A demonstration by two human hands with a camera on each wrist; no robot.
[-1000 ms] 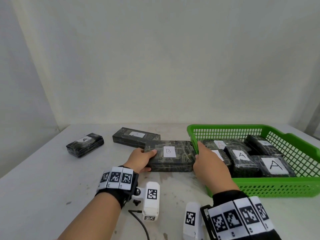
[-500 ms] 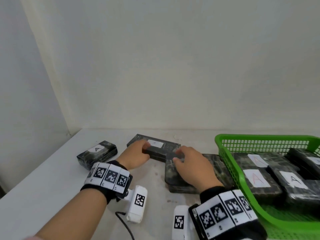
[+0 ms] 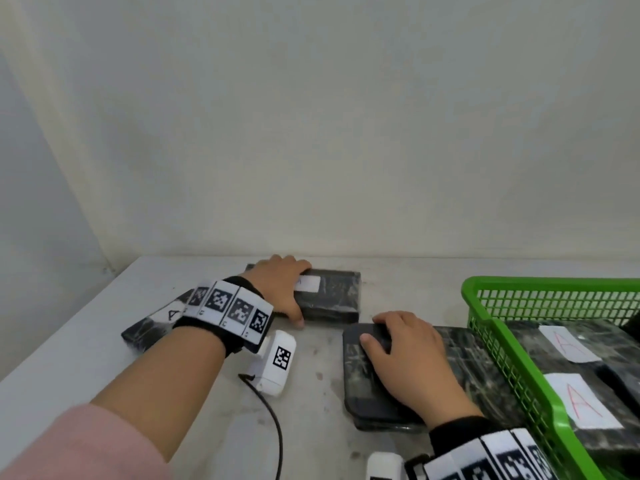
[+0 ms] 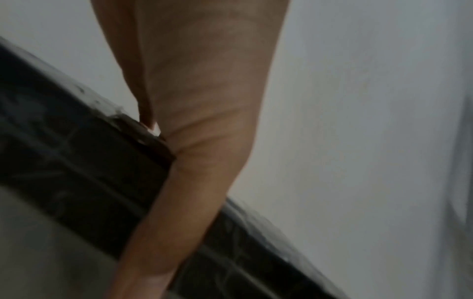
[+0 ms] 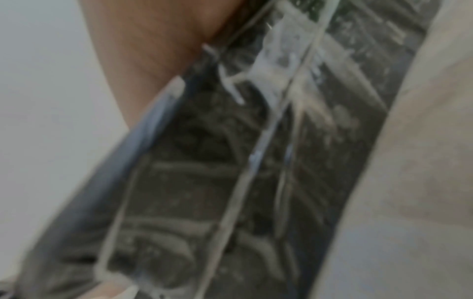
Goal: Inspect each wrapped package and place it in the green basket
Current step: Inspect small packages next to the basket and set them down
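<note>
A black wrapped package with a white label [image 3: 332, 296] lies at the back of the table. My left hand [image 3: 284, 292] grips it, fingers over its far edge and thumb on its near side; the left wrist view shows the thumb [image 4: 194, 141] along the package's side [image 4: 76, 161]. A larger flat wrapped package [image 3: 360, 382] lies against the green basket [image 3: 512, 344], its label hidden. My right hand [image 3: 398, 351] rests on top of it, seen blurred in the right wrist view [image 5: 230, 182]. Several packages marked A [image 3: 568, 344] lie in the basket.
Another small package marked A [image 3: 145, 329] sits at the left, partly hidden behind my left wrist. A black cable [image 3: 277, 441] trails from the wrist camera over the pale table [image 3: 311, 427]. The wall stands close behind the table.
Both hands let go of the large package beside the basket. My left hand reached back and gripped the rear labelled package; my right hand drew back from it onto the large one.
</note>
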